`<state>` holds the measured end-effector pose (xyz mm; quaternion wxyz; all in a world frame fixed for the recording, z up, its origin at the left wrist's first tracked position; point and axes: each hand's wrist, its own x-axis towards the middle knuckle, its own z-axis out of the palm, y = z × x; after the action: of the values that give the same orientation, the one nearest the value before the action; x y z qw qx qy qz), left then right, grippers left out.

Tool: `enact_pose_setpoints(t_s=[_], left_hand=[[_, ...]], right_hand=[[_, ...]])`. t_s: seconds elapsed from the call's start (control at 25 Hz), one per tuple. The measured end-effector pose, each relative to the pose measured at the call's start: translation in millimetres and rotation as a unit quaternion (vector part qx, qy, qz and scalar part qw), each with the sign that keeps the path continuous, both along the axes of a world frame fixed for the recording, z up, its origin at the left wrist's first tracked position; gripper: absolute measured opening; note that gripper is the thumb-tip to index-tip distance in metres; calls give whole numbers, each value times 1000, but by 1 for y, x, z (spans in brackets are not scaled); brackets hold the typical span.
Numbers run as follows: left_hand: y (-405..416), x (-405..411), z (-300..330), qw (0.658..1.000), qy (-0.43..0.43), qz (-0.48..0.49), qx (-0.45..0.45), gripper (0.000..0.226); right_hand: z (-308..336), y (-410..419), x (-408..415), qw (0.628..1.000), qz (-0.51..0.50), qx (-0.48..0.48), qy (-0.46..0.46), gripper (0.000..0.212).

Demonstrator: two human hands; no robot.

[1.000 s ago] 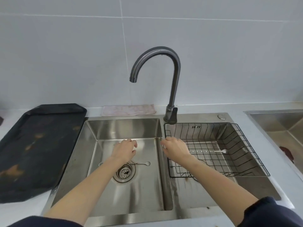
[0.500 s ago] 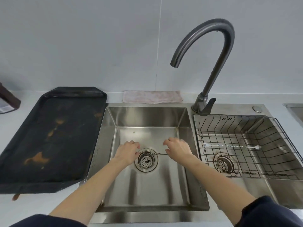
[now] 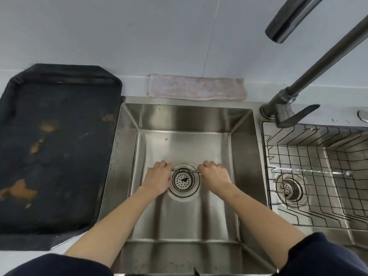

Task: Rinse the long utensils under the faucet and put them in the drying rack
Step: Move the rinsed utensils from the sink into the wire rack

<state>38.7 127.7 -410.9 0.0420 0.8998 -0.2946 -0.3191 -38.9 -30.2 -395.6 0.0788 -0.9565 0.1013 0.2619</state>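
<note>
A thin twisted-metal utensil (image 3: pixel 186 171), long and wire-like, is held level across the round perforated drain strainer (image 3: pixel 184 179) low in the left stainless-steel sink basin (image 3: pixel 242 148). The left hand (image 3: pixel 158 177) is curled round one end and the right hand (image 3: pixel 214 175) round the other; whether the utensil touches the strainer cannot be told. One tip is seen projecting just past the left hand.

The utensil is judged light, stiff along its length but liable to flex, and slippery when wet; a pinch near each end, as now held, is considered the surest hold.

No water is seen at the dark curved faucet spout (image 3: pixel 286 24), which stands above and to the right.

A second slender utensil with a white end (image 3: pixel 310 171) is found lying in the black wire drying rack (image 3: pixel 265 156) over the right basin.
</note>
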Motion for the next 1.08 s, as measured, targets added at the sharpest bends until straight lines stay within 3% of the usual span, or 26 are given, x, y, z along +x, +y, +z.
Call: enact_pose_setpoints(t_s=[0.52, 1.08], left_hand=[[-13, 14, -45, 1000, -7, 11, 1, 32], [-13, 15, -18, 1000, -28, -8, -10, 24]], right_hand=[[-58, -7, 15, 998, -53, 25, 32, 35], [-28, -9, 9, 999, -24, 18, -25, 24]])
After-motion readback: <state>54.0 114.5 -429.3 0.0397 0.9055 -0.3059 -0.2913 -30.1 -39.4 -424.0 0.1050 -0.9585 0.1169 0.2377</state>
